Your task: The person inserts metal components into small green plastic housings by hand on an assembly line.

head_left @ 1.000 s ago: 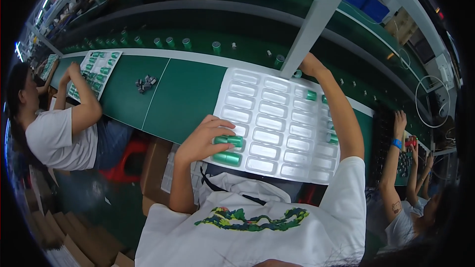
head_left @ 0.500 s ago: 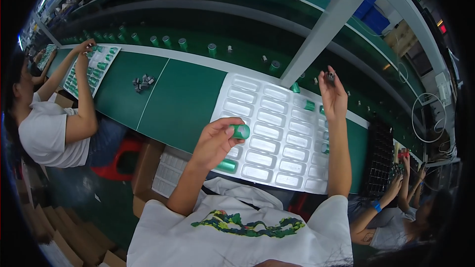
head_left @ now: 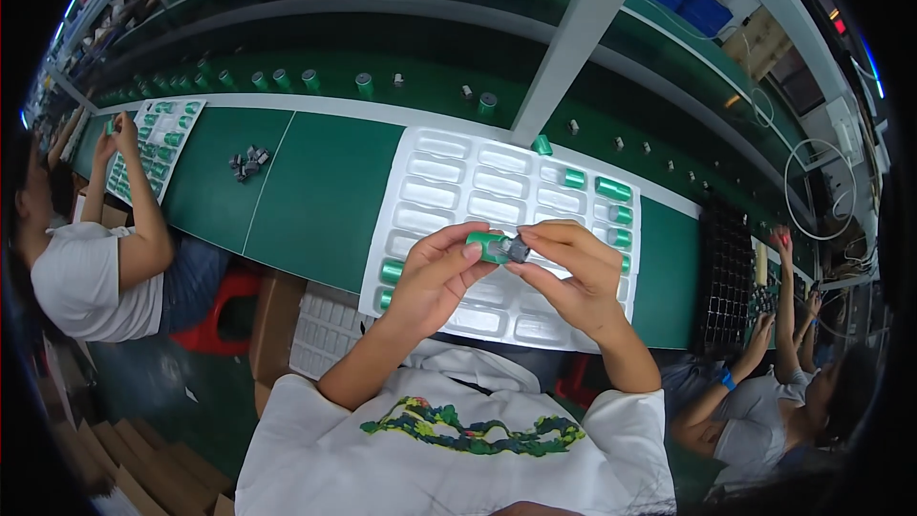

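White tray (head_left: 376, 229), many-welled: landmark; green cylinders in wells at its left and right sides.
Left hand (head_left: 435, 279), above the tray: thumb and fingers closed round one green cylinder (head_left: 484, 247), held on its side.
Right hand (head_left: 581, 277), above the tray: fingertips pinched on one small dark grey piece (head_left: 519, 249), at the cylinder's end — apparently touching, though fingers partly hide the join.
Grey pile (head_left: 250, 163) of small pieces: left of the tray, on the green table (head_left: 330, 191).
Black rack (head_left: 723, 282): right of the tray.
Upright grey post (head_left: 578, 48) — beyond the tray's far edge.
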`<state>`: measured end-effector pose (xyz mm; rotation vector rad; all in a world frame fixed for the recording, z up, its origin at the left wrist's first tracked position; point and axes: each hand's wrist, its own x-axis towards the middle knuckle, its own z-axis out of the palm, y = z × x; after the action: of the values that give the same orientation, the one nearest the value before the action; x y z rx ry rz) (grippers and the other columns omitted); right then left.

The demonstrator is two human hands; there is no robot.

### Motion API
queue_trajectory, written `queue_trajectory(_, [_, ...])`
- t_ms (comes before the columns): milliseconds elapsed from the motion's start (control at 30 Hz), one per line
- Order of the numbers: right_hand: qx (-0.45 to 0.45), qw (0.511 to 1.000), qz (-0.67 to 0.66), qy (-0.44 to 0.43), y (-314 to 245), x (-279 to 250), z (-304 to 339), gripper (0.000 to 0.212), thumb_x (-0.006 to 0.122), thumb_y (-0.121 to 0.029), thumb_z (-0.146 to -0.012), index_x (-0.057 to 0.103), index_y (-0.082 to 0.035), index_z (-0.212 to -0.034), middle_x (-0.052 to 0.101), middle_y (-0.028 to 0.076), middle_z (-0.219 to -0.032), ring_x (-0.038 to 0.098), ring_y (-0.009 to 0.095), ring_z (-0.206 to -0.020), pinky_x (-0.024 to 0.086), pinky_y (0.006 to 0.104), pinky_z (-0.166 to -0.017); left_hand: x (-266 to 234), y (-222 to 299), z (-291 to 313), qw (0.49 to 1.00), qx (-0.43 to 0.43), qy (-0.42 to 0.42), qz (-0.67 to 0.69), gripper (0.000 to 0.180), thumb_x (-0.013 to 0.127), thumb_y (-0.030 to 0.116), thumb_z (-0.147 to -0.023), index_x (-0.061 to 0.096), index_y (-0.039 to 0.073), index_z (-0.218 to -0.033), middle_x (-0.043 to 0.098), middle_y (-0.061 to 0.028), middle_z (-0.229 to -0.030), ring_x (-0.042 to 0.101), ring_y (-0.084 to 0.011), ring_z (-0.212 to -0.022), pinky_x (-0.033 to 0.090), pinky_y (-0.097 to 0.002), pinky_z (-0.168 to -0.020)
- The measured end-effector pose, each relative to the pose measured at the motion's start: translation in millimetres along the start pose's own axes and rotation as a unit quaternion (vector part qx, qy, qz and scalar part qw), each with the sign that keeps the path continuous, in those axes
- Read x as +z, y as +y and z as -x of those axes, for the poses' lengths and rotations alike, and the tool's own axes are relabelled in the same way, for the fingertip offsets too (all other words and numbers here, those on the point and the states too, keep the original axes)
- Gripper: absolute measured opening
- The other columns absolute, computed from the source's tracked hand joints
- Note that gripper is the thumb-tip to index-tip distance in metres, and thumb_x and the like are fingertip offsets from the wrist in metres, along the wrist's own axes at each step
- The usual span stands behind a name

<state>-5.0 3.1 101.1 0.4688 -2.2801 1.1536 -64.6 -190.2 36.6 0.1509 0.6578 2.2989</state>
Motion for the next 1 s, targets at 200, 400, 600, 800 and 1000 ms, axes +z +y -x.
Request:
queue_trajectory(200, [-0.042,0.996,0.048,-0.062,5.1,-2.7,-2.5,0.034,0.084,-0.007,-0.071,0.073,0.0,-0.103,0.072,0.013,-0.102,0.069,0.029,-0.094,0.056,0.035,-0.079,-0.2,-8.0,1.9,1.0,0.014,0.016,-0.023,0.03,0.058,0.003,-0.098,0.058,-0.005,-0.127,0.068,-0.0146,-0.112,0.066,-0.0203,-0.109,0.053,-0.0365,-0.101])
queue_trajectory(400, [-0.011,0.99,0.081,-0.112,2.1,-3.6,-4.1,0.029,0.08,-0.01,-0.077,0.072,0.001,-0.103,0.072,0.012,-0.104,0.069,0.027,-0.095,0.053,0.0378,-0.086,-4.2,-16.0,2.1,0.998,-0.002,0.058,0.017,0.031,0.058,0.004,-0.098,0.057,-0.005,-0.128,0.065,-0.015,-0.12,0.064,-0.0191,-0.11,0.052,-0.0363,-0.101])
queue_trajectory(600, [-0.018,0.987,0.143,-0.071,7.3,14.7,14.2,0.043,0.08,-0.009,-0.077,0.067,-0.002,-0.118,0.072,0.012,-0.105,0.07,0.025,-0.094,0.051,0.0415,-0.091,12.6,-24.5,-1.8,0.994,0.057,0.031,-0.091,0.048,0.062,-0.002,-0.093,0.046,-0.005,-0.138,0.056,-0.0144,-0.134,0.055,-0.0176,-0.123,0.046,-0.0307,-0.105])
queue_trajectory(800, [-0.062,0.971,0.228,-0.023,5.0,24.6,13.4,0.044,0.082,-0.008,-0.074,0.066,0.001,-0.114,0.073,0.011,-0.105,0.07,0.022,-0.098,0.046,0.0413,-0.094,21.2,-22.8,-3.5,0.986,0.087,0.065,-0.129,0.056,0.063,-0.007,-0.091,0.04,-0.006,-0.142,0.051,-0.0156,-0.141,0.053,-0.0175,-0.126,0.043,-0.0307,-0.107])
queue_trajectory(1000, [-0.073,0.962,0.262,-0.021,2.8,28.0,6.1,0.039,0.083,-0.007,-0.072,0.069,-0.002,-0.108,0.073,0.009,-0.106,0.07,0.022,-0.1,0.045,0.042,-0.095,16.1,-9.1,-4.0,0.994,0.051,0.075,0.057,0.042,0.054,0.004,-0.1,0.045,-0.006,-0.14,0.051,-0.0183,-0.141,0.054,-0.0207,-0.126,0.046,-0.0318,-0.104])
